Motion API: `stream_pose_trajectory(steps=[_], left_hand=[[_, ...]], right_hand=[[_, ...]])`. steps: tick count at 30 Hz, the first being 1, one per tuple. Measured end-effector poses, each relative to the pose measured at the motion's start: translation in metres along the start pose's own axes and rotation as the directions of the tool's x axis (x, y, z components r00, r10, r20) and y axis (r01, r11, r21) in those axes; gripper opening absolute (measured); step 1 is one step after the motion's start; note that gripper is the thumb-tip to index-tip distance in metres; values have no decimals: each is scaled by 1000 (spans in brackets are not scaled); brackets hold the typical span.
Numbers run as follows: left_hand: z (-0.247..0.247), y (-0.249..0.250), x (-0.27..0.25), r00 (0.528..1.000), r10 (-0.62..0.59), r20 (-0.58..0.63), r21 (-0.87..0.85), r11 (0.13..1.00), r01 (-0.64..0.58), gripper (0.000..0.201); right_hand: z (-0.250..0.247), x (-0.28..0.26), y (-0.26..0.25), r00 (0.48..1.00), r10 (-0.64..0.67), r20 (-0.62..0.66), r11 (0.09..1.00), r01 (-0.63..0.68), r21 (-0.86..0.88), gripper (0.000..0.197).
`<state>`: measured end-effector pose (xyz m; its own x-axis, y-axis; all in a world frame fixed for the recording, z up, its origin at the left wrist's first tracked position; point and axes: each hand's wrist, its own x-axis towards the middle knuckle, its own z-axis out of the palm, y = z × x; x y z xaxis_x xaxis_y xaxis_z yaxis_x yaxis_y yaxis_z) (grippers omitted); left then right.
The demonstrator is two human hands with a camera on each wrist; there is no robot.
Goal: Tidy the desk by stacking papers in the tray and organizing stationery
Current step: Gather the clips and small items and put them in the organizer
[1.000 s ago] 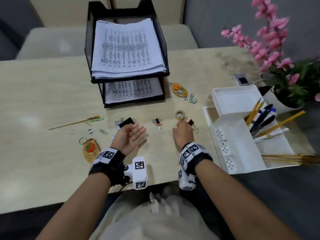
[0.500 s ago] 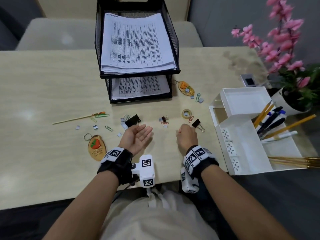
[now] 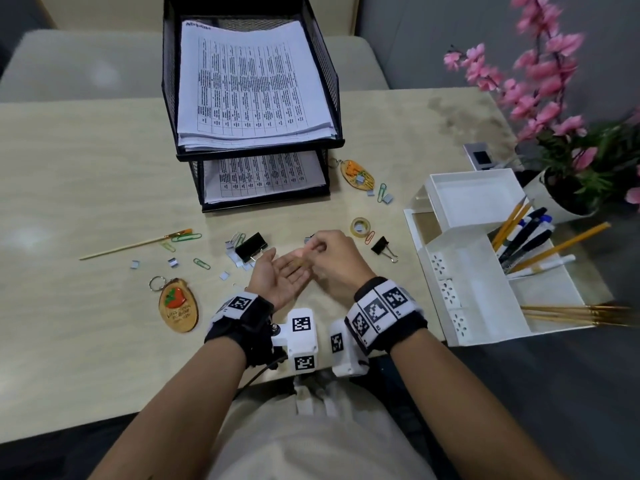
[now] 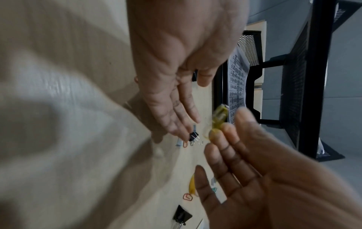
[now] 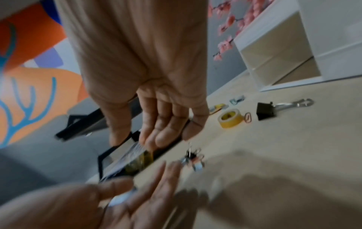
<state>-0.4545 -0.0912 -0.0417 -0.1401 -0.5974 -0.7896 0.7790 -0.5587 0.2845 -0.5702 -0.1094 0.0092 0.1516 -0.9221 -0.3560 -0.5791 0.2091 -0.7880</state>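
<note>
while a small yellowish item (image 3: 300, 262) is pinched by the right hand (image 3: 332, 258) over the flat, upturned left hand (image 3: 280, 277) at frame centre, it could be dropped among the loose clips.

A two-tier black mesh paper tray (image 3: 249, 98) blocks the desk's far centre. A white plastic organizer (image 3: 464, 271) walls the right side. Between them, a yellow tape roll (image 3: 360, 226), a small black binder clip (image 3: 380, 244) and a larger black binder clip (image 3: 251, 247) litter the path. Bare wooden desktop (image 3: 86, 150) lies open at left.
</note>
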Motion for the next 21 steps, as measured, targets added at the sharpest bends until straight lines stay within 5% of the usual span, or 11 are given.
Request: stream_pose_trajectory(steps=[2,6,14,21], left_hand=[[2,3,4,1000,-17,-20,-24,1000,16,42],[3,15,9,999,-51,-14,26,998,51,39],[19,24,14,999,-27,32,143,989,22,40],[44,33,29,999,51,-3,134,990,-50,38]], right_hand=[[-16,11,8,992,80,-99,997,-80,6,15],[-50,40,41,878,271,-395,922,-355,-157,19],[-40,54,68,872,305,-383,815,-447,-368,25],[-48,54,63,874,355,-332,825,-460,-328,16]])
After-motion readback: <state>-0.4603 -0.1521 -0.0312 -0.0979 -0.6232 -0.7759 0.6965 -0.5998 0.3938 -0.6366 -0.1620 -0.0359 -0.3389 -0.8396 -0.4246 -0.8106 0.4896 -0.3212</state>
